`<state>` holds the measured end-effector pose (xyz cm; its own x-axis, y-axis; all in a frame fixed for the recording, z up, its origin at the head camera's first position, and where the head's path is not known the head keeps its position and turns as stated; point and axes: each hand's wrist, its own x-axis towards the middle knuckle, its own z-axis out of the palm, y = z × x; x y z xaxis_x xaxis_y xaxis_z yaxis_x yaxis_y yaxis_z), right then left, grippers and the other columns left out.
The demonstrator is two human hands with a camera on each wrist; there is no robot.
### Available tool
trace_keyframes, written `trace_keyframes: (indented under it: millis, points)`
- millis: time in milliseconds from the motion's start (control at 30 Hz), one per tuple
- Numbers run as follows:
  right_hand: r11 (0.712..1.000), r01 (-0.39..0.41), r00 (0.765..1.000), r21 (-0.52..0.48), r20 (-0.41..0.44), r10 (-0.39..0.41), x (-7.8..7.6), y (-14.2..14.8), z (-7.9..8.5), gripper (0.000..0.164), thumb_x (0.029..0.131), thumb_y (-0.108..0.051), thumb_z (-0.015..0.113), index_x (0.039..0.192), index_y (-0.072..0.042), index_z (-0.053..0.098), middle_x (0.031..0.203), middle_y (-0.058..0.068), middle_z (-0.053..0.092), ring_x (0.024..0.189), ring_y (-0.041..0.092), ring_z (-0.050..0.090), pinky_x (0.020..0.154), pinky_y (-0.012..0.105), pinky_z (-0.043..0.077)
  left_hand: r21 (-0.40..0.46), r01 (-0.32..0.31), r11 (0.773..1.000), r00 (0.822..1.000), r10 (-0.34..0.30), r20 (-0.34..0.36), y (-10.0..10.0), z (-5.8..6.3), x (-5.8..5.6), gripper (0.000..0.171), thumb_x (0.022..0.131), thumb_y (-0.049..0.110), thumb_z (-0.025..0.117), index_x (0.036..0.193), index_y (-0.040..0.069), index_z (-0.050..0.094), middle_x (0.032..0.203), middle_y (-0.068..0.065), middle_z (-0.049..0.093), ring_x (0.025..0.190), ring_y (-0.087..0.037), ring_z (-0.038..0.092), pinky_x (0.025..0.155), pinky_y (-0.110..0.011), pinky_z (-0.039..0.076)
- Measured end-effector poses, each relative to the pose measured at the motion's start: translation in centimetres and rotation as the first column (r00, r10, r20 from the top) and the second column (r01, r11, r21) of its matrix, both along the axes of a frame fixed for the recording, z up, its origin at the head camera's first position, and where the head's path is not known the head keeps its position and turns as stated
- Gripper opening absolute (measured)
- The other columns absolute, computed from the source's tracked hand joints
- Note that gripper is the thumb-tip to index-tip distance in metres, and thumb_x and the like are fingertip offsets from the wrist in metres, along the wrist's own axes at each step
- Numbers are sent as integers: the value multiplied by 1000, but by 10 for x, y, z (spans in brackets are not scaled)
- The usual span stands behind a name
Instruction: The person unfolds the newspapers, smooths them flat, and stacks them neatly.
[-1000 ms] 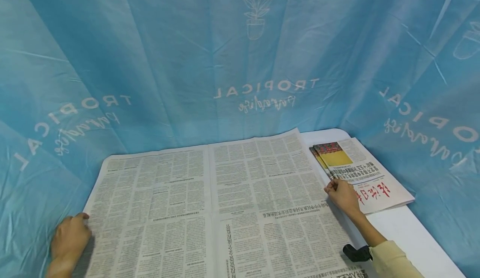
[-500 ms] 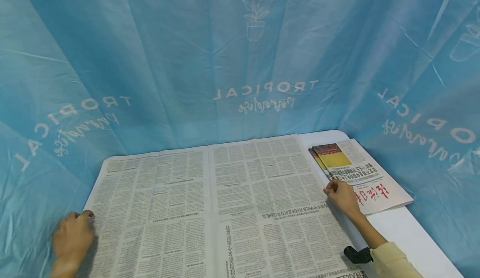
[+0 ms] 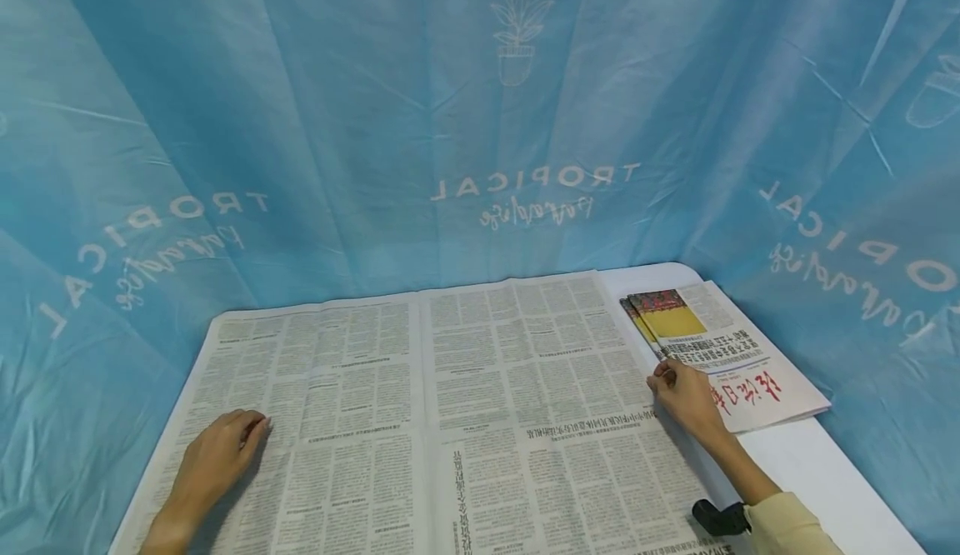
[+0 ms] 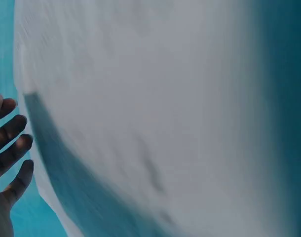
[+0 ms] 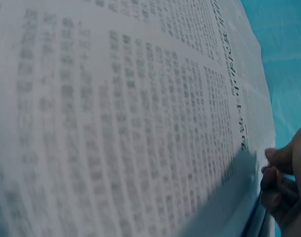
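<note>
Bare right hand (image 3: 686, 392) pinches right edge of grey-white printed newspaper sheet (image 3: 360, 372); bare left hand (image 3: 216, 462) over its left half, fingers apart. Fold (image 3: 422, 372) runs near-far between the 2.

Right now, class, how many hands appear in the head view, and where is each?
2. The left hand is over the left part of the spread newspaper; the right hand is at its right edge, beside the folded newspapers. Neither is hidden.
</note>
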<state>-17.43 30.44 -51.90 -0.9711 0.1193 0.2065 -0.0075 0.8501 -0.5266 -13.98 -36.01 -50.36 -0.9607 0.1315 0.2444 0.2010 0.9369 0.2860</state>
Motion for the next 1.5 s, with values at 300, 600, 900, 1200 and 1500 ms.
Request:
trace_keyframes:
  millis: [300, 600, 900, 1200, 1500]
  points:
    - [997, -74, 994, -6, -83, 73, 0, 9, 8, 8, 90, -3, 65, 90, 3, 70, 78, 12, 68, 66, 15, 59, 55, 25, 45, 78, 74, 994, 986, -84, 142, 37, 5, -10, 15, 96, 16, 62, 82, 10, 65, 69, 4, 53, 61, -7, 44, 55, -27, 38]
    - [990, -58, 996, 130, -59, 66, 5, 22, 15, 14, 93, -9, 63, 94, 2, 71, 75, 10, 68, 58, 13, 53, 50, 29, 40, 157, 144, 977, 958, -177, 225, 66, 3, -23, 13, 95, 19, 64, 82, 17, 62, 68, 10, 52, 60, -3, 44, 57, -25, 38]
    - [970, -56, 996, 238, 82, 38, 10, 41, 18, 24, 92, -26, 66, 79, -8, 57, 60, 1, 51, 50, 15, 44, 44, 31, 32, 202, 221, 954, 934, -267, 237, 88, -1, -30, 12, 95, 20, 64, 84, 19, 65, 68, 13, 53, 58, 0, 42, 56, -22, 37]
    - [963, -62, 969, 261, 246, -4, 14, 54, 18, 40, 93, -42, 62, 77, -8, 48, 61, 3, 44, 52, 17, 44, 47, 30, 30, 241, 288, 927, 920, -338, 197, 106, -3, -34, 12, 96, 22, 63, 85, 18, 65, 65, 14, 49, 55, 1, 39, 54, -21, 34]
    - [942, -88, 973, 325, 231, 11, 15, 61, 14, 40, 96, -40, 56, 71, -11, 44, 59, 2, 40, 51, 16, 42, 47, 30, 28, 282, 337, 898, 897, -397, 192, 128, -4, -39, 12, 97, 24, 62, 88, 18, 66, 69, 14, 53, 58, 1, 41, 56, -21, 36]
